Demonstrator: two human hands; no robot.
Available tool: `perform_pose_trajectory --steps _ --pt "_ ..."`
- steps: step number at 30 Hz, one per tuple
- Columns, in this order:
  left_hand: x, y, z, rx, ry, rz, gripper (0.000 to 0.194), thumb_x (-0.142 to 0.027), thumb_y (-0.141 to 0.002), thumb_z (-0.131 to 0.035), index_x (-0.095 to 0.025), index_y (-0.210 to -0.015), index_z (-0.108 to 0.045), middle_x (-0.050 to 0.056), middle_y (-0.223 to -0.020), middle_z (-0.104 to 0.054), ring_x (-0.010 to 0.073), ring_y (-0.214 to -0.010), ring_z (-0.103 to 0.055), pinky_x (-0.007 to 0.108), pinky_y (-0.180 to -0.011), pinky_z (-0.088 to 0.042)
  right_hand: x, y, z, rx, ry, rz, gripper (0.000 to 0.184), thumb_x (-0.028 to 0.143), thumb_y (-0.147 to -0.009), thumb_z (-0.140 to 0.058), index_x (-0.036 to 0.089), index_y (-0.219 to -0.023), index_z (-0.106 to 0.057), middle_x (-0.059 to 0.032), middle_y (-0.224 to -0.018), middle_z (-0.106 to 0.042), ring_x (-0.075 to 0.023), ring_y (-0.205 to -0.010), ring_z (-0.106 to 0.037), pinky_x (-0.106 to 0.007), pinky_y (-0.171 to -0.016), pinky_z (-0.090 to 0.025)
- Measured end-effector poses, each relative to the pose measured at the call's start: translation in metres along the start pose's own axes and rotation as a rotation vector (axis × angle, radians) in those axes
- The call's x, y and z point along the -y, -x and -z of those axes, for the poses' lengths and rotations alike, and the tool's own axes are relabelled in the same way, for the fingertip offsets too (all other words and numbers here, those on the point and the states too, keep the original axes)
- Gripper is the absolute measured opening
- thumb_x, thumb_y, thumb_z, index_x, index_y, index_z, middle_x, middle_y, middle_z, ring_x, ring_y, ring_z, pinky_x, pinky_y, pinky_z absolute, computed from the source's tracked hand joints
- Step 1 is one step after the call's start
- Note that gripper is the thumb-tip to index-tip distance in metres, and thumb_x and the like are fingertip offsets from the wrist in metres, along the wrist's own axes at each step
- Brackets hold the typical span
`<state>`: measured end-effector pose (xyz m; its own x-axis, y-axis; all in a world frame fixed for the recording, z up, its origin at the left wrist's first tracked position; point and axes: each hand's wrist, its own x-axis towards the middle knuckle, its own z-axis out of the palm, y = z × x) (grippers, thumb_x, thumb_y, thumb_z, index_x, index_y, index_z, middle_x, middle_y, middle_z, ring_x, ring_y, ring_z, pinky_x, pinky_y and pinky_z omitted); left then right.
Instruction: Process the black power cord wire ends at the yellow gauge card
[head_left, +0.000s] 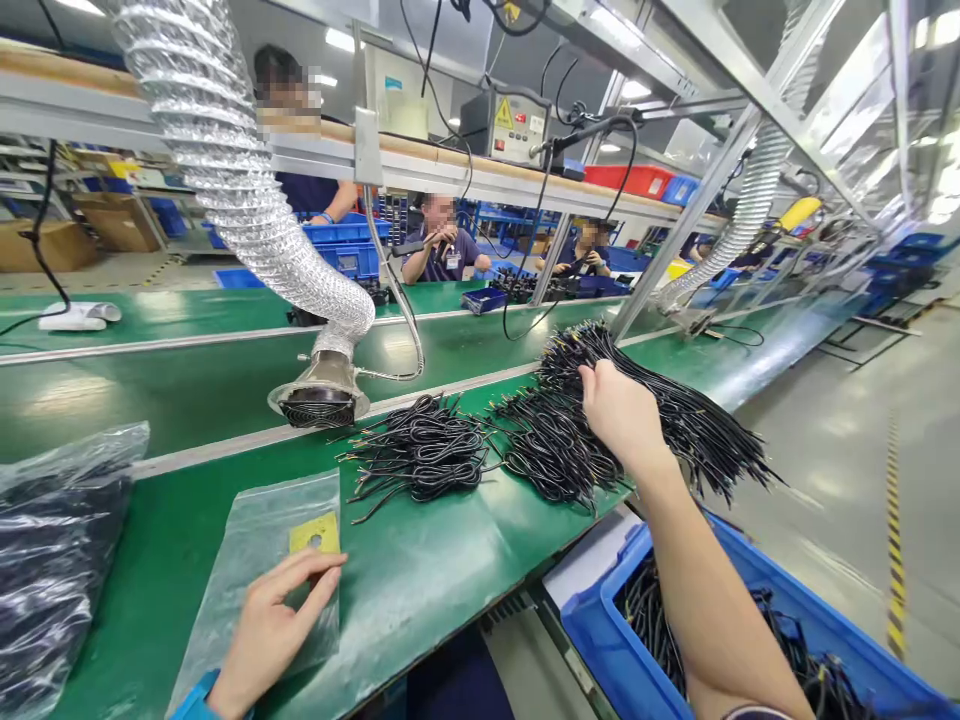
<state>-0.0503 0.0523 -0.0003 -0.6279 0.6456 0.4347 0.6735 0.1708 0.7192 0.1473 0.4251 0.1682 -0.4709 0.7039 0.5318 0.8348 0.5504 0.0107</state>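
My right hand (621,412) is closed round a thick bundle of black wires (679,415) lifted over the green table (420,560), their ends fanning out to the right. Two more wire bundles (420,452) lie on the table left of it. My left hand (274,625) rests flat with fingers stretched out on a clear plastic bag (255,545) holding a yellow card (315,532) near the front edge.
A blue bin (600,620) with more black wires stands at the lower right. A silver duct with a fan mouth (319,395) hangs over the belt. A filled plastic bag (52,560) lies at the left. Other people work across the conveyor.
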Motion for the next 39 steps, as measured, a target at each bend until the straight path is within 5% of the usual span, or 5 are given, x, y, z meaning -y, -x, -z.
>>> perform_pose_trajectory --steps 9,16,24,33,39 --pt "-0.003 -0.001 -0.004 0.002 -0.026 -0.002 0.023 -0.030 -0.089 -0.056 -0.021 -0.082 -0.075 0.005 -0.078 -0.073 0.0166 -0.072 -0.068 0.024 -0.065 -0.053 0.001 -0.028 -0.124 0.354 0.089 0.030 0.039 0.032 -0.098 -0.042 0.004 -0.098 -0.069 -0.0237 -0.099 -0.068 -0.0313 -0.093 -0.064 -0.035 -0.072 -0.043" --pt "0.001 -0.002 -0.008 -0.004 -0.012 0.027 0.024 -0.025 -0.090 -0.053 -0.018 -0.081 -0.073 0.004 -0.071 -0.069 0.0132 -0.063 -0.061 0.023 -0.059 -0.045 0.019 -0.021 -0.130 -0.132 -0.042 -0.047 0.058 0.045 -0.092 -0.042 -0.006 -0.099 -0.068 -0.0353 -0.103 -0.059 -0.0428 -0.098 -0.053 -0.053 -0.076 -0.038" --pt "0.000 -0.003 -0.008 -0.045 -0.080 0.070 0.023 -0.023 -0.089 -0.053 -0.017 -0.078 -0.073 0.003 -0.068 -0.066 0.0124 -0.061 -0.057 0.023 -0.060 -0.042 0.167 0.069 -0.093 -0.201 -0.613 0.833 0.037 0.042 -0.098 -0.043 0.014 -0.103 -0.067 -0.0142 -0.099 -0.067 -0.0250 -0.092 -0.058 -0.037 -0.082 -0.042" --pt "0.054 0.040 0.142 -0.418 -0.693 0.405 0.027 -0.024 -0.092 -0.047 -0.018 -0.081 -0.071 0.006 -0.082 -0.068 0.0170 -0.079 -0.062 0.026 -0.074 -0.048 0.175 0.102 -0.088 -0.376 -0.986 0.597 0.031 0.032 -0.099 -0.046 0.016 -0.096 -0.072 -0.0027 -0.062 -0.065 -0.0150 -0.055 -0.058 -0.027 -0.060 -0.044" --pt "0.109 0.046 0.214 -0.209 -0.959 0.696 0.024 -0.017 -0.087 -0.050 -0.013 -0.094 -0.072 0.014 -0.096 -0.068 0.0282 -0.097 -0.064 0.036 -0.086 -0.049 0.187 0.126 -0.043 -0.369 -0.943 0.660 0.019 0.023 -0.093 -0.058 0.018 -0.103 -0.073 -0.0004 -0.069 -0.064 -0.0077 -0.050 -0.053 -0.020 -0.050 -0.036"
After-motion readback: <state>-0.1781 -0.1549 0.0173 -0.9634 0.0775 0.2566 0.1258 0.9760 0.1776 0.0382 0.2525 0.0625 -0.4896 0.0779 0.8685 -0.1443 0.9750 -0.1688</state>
